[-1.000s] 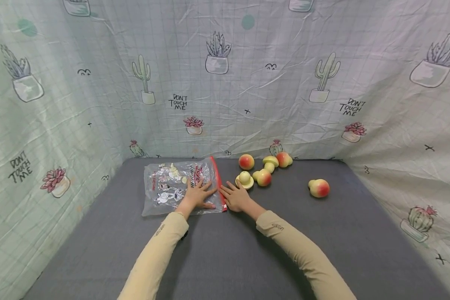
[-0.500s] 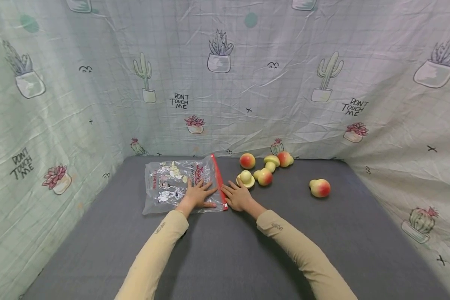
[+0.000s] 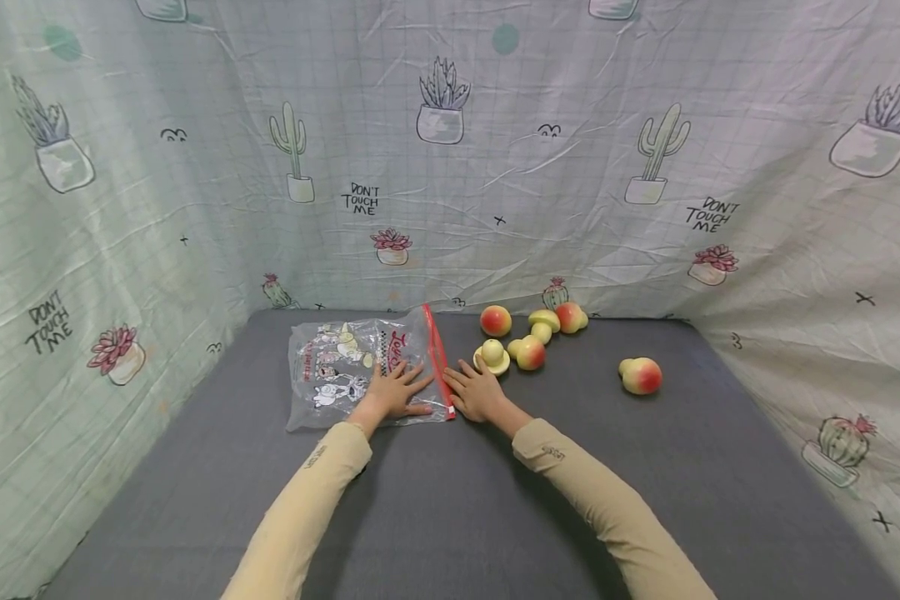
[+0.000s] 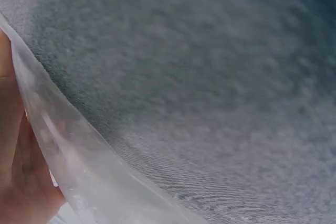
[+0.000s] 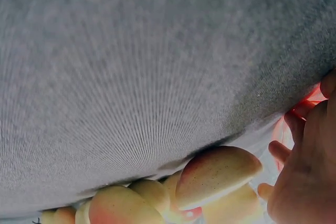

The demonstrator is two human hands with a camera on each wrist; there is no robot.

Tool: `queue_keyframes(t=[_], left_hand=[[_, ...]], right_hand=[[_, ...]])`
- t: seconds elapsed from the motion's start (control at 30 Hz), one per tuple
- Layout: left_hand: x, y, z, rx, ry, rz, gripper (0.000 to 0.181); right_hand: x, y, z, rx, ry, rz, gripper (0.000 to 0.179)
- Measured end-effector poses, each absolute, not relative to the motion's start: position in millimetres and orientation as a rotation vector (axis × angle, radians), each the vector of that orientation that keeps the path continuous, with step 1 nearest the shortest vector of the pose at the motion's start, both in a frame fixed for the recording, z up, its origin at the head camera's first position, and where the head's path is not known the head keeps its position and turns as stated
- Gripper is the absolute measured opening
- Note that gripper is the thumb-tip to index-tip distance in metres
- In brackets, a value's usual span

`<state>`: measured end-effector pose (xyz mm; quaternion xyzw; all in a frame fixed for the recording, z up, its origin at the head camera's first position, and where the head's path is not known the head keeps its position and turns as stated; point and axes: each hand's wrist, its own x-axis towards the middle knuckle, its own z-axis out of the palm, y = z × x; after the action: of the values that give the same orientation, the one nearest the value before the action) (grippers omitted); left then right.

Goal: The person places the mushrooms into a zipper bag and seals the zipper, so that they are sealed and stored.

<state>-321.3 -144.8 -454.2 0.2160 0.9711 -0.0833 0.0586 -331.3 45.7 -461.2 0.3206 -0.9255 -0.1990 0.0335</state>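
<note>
A clear plastic bag (image 3: 307, 408) with printed cartoon figures and a red zip strip (image 3: 434, 346) lies on the grey table, left of centre. My left hand (image 3: 392, 395) rests on the bag's right half with its fingers spread. At the strip's near part, my right hand (image 3: 482, 397) has its fingers extended, their tips right at the red edge. Just beyond the right hand is a yellow mushroom-shaped piece (image 3: 491, 358). In the left wrist view, the bag's edge (image 4: 100, 166) partly covers the left hand (image 4: 26, 177). The right wrist view shows the right hand (image 5: 307, 166) beside the yellow pieces.
Behind the right hand lie a round red-and-yellow fruit (image 3: 496, 321), pear-shaped fruits (image 3: 530, 353) (image 3: 570, 317) and another mushroom shape (image 3: 543, 322). One more pear-shaped fruit (image 3: 642, 377) sits apart on the right. A patterned cloth (image 3: 450, 208) surrounds the table's back and sides.
The head view has shifted slightly. Both hands stay in nearly the same place at the bag, and the fruits have not moved.
</note>
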Motion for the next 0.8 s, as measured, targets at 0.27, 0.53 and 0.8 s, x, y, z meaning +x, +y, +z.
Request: queue_keyframes(t=[0.27, 0.53, 0.8], left_hand=[[-321, -154, -454, 0.674, 2.950, -0.218, 0.070], [-317, -163, -457, 0.677, 2.932, -0.215, 0.066], [-312, -174, -451, 0.582, 2.872, -0.151, 0.055]], right_hand=[[-333, 45, -455, 1.028, -2.821, -0.565, 0.050], [-339, 44, -458, 1.069, -2.814, -0.476, 0.047], [-344, 37, -455, 1.096, -2.754, -0.297, 0.038]])
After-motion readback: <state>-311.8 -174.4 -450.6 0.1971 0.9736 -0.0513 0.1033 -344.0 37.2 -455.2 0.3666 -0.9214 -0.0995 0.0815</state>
